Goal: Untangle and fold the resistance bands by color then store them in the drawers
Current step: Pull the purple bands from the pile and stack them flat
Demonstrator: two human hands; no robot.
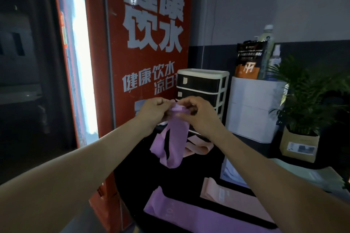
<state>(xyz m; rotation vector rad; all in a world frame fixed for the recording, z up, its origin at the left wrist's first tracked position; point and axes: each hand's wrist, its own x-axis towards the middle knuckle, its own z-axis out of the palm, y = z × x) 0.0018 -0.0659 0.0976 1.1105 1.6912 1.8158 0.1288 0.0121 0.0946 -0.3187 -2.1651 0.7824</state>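
Note:
My left hand (pixel 153 110) and my right hand (pixel 198 113) both pinch the top of a purple resistance band (pixel 176 138), held up in the air so that its loop hangs down over the dark table. Behind it a pink band (pixel 197 147) lies crumpled on the table. Nearer to me a second purple band (pixel 189 212) lies flat, with another pink band (pixel 223 195) flat beside it on the right. The small drawer unit (pixel 204 85), white frame with dark drawers, stands at the back; its drawers look closed.
A red panel with white characters (pixel 149 43) rises on the left. Right of the drawers stands a white box (pixel 251 108) with a black pouch and bottles on top. A potted green plant (pixel 303 104) fills the right side.

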